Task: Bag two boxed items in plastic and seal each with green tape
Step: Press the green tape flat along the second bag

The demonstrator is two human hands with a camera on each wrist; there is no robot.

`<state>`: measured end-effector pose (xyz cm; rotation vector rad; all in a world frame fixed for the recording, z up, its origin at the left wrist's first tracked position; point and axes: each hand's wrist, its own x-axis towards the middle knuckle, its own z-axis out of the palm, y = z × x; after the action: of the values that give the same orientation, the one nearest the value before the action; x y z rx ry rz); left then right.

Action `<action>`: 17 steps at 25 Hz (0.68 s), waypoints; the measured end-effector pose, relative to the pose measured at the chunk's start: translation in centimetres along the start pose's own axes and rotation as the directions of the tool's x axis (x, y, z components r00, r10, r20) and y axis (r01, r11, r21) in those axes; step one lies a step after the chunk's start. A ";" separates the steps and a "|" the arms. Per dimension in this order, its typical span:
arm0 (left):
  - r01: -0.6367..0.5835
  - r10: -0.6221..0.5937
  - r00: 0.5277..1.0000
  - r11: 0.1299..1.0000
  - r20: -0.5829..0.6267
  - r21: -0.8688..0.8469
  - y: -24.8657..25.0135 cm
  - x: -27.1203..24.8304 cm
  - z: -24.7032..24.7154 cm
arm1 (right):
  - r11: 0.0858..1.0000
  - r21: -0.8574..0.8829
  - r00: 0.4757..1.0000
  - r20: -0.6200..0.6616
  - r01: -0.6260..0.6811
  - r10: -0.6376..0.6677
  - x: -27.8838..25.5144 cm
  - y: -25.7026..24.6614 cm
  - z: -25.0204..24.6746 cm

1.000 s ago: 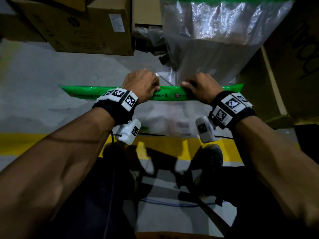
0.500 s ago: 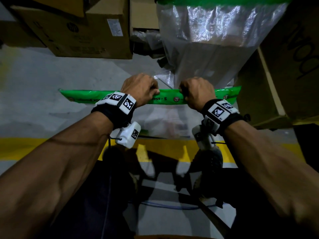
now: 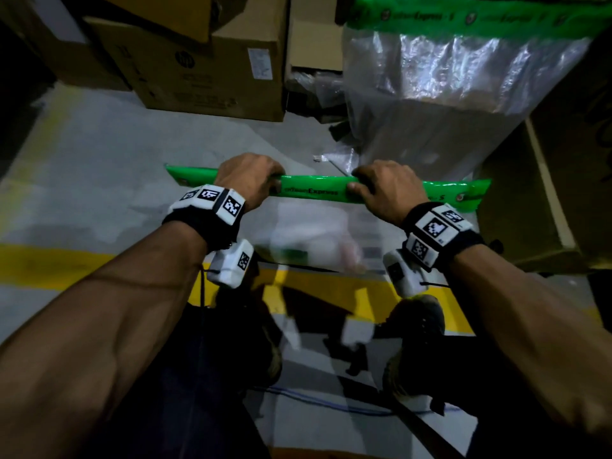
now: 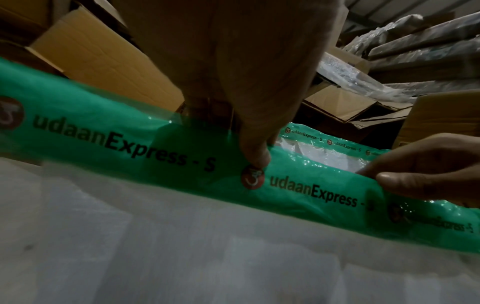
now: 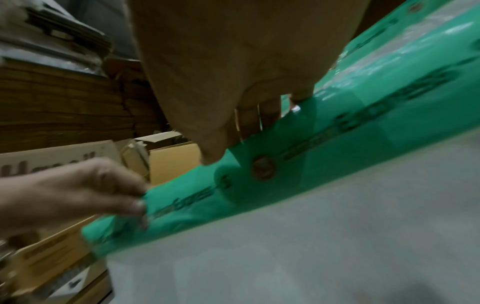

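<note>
A clear plastic bag [image 3: 314,233] with a boxed item dimly visible inside hangs in front of me. Its top edge carries a printed green tape strip [image 3: 314,191] [image 4: 130,139] [image 5: 337,131]. My left hand [image 3: 251,180] [image 4: 249,115] pinches the strip left of centre, thumb on the near face. My right hand [image 3: 384,190] [image 5: 233,115] pinches it right of centre. A second bag [image 3: 447,94], sealed with its own green tape [image 3: 480,18], stands behind on the right.
Cardboard boxes [image 3: 205,61] are stacked at the back left, and a large carton [image 3: 546,193] stands at the right. Grey concrete floor [image 3: 99,180] with a yellow line [image 3: 49,263] lies below. My shoes [image 3: 417,326] are under the bag.
My right hand has slid rightward along the green strip, widening the gap between the hands. The left hand keeps its pinch in about the same spot.
</note>
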<state>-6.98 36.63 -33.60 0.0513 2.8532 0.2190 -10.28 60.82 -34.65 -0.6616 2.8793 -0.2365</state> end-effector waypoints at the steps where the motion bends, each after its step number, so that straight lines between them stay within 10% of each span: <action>1: 0.003 -0.003 1.000 1.000 -0.015 0.000 0.2 0.0 0.0 | 1.000 -0.011 0.999 0.028 0.022 -0.021 0.2 -0.8 0.1; 17: -0.009 0.006 0.985 1.000 -0.170 -0.020 1.0 -0.3 0.5 | 0.969 0.222 0.990 0.059 0.110 -0.126 2.7 -5.5 0.7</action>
<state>-6.51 37.68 -33.79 0.0412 3.0206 0.2669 -10.27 54.63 -34.62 -0.7822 2.6948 -0.5262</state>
